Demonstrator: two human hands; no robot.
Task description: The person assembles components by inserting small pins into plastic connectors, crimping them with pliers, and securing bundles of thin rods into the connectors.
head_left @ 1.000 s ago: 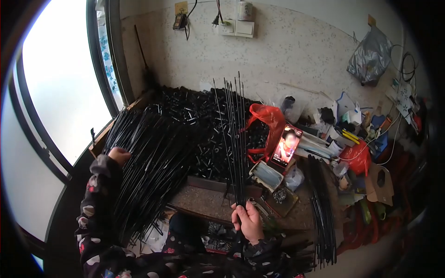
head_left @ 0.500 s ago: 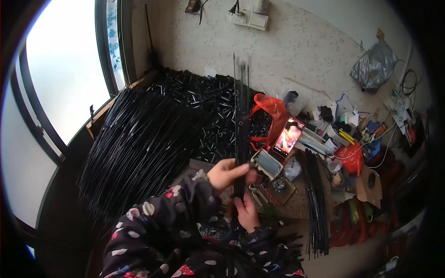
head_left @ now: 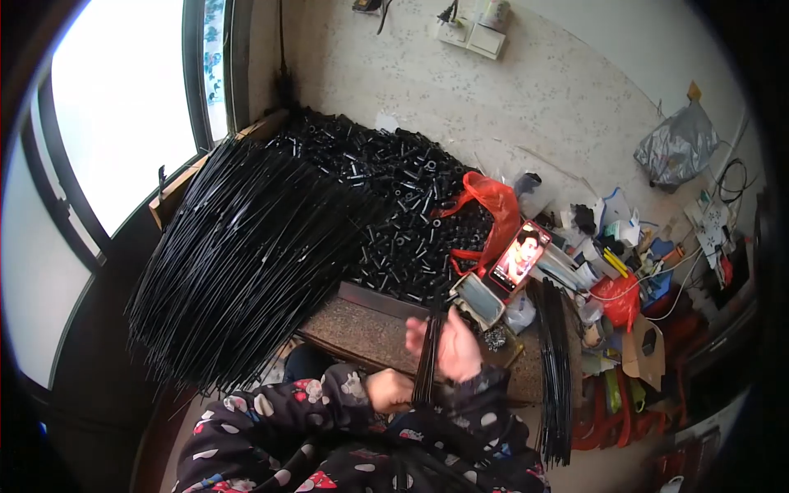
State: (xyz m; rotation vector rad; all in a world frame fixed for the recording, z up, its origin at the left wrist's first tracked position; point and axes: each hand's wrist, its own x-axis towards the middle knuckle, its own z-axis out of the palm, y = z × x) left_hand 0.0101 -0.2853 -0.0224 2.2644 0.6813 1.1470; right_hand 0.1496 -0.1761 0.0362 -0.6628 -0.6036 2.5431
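A bundle of thin black rods (head_left: 426,361) stands roughly upright in front of my body. My left hand (head_left: 389,390) is closed at the bundle's lower part, close to my lap. My right hand (head_left: 459,349) is higher up, its fingers stretched and apart, with the bundle crossing in front of the palm. Whether the palm touches the rods I cannot tell. Behind them, a heap of short black tubular pieces (head_left: 403,238) covers the back of the table. To the left lies a large pile of long thin black rods (head_left: 246,263).
A phone (head_left: 519,256) playing a video leans near a red plastic bag (head_left: 493,209) and an open tin-like box (head_left: 478,301). Another bunch of black rods (head_left: 555,378) lies at the right table edge. Clutter and a cardboard box (head_left: 643,352) stand further right. A metal strip (head_left: 382,299) borders the heap.
The rod bundle has come down towards my lap. My left hand has moved from its upper part to lower down. My right hand has risen and opened. The view has shifted slightly.
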